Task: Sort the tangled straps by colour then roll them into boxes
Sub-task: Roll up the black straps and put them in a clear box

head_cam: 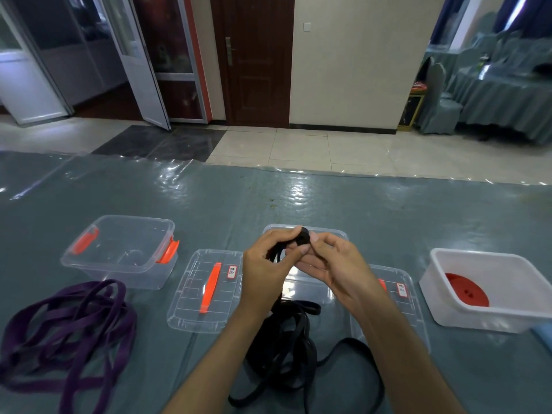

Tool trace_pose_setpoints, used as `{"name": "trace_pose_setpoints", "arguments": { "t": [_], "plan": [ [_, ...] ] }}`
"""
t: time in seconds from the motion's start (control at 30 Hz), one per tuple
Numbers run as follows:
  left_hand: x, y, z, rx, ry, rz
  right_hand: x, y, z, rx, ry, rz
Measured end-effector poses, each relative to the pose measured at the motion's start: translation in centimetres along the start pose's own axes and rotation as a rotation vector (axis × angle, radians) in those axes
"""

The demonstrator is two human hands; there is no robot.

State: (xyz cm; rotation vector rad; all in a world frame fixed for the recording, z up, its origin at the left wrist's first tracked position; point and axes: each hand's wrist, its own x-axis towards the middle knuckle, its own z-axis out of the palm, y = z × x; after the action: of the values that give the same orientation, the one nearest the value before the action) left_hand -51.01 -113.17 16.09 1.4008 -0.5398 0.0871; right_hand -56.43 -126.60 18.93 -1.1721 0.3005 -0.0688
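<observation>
Both hands meet over the middle of the table: the left hand (265, 264) and the right hand (325, 261) pinch a small tight roll of the black strap (286, 351) between fingers and thumbs, while the rest of it hangs down into a loose heap near the table's front edge; the clear box (328, 234) behind the hands is mostly hidden by them, and one lid (400, 294) is partly covered by the right forearm. The purple strap (65, 327) lies tangled at the left, cut off by the picture's edge, near an open clear box (119, 249) and a second lid (206, 291); a red roll (469, 289) sits in the white box (490, 291) at the right; the table (298, 198) has a grey-green cloth under shiny plastic film, and behind it are a tiled floor, a dark door (254, 58) and covered chairs.
</observation>
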Motion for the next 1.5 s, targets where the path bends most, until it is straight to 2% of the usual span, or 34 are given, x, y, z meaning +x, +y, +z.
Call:
{"name": "trace_pose_setpoints", "arguments": {
  "t": [0.17,0.27,0.33,0.43,0.53,0.63,0.83,1.03,1.2,1.3,1.5],
  "plan": [
    [0.5,0.2,-0.5,-0.009,0.010,-0.009,0.6,-0.3,0.2,-0.298,0.086,-0.073],
    [0.9,0.1,-0.7,-0.056,-0.002,-0.058,1.0,-0.6,0.2,-0.294,0.133,-0.228],
    [1.2,0.2,-0.8,-0.086,-0.009,-0.087,1.1,-1.0,0.3,-0.320,0.102,-0.324],
    [1.7,0.5,-0.9,-0.130,-0.041,-0.113,1.0,-1.2,0.3,-0.382,0.063,-0.403],
    [2.1,0.7,-1.1,-0.183,-0.083,-0.140,1.3,-1.1,0.2,-0.402,0.096,-0.463],
    [2.4,0.9,-1.1,-0.248,-0.080,-0.215,1.6,-1.0,0.3,-0.339,0.105,-0.496],
    [2.9,0.9,-0.6,-0.347,0.103,-0.276,1.7,-0.2,0.9,-0.259,0.113,-0.532],
    [3.0,0.5,-0.4,-0.282,0.089,-0.251,1.9,0.1,0.1,-0.426,0.196,-0.568],
    [2.7,0.6,0.6,-0.263,0.175,-0.188,1.3,-0.2,0.3,-0.435,0.186,-0.580],
    [2.4,0.7,1.2,-0.345,0.230,-0.216,1.5,-0.2,0.6,-0.452,0.187,-0.581],
    [2.5,0.4,0.6,-0.300,0.133,-0.190,1.5,0.3,0.6,-0.340,0.242,-0.617]
  ]
}}
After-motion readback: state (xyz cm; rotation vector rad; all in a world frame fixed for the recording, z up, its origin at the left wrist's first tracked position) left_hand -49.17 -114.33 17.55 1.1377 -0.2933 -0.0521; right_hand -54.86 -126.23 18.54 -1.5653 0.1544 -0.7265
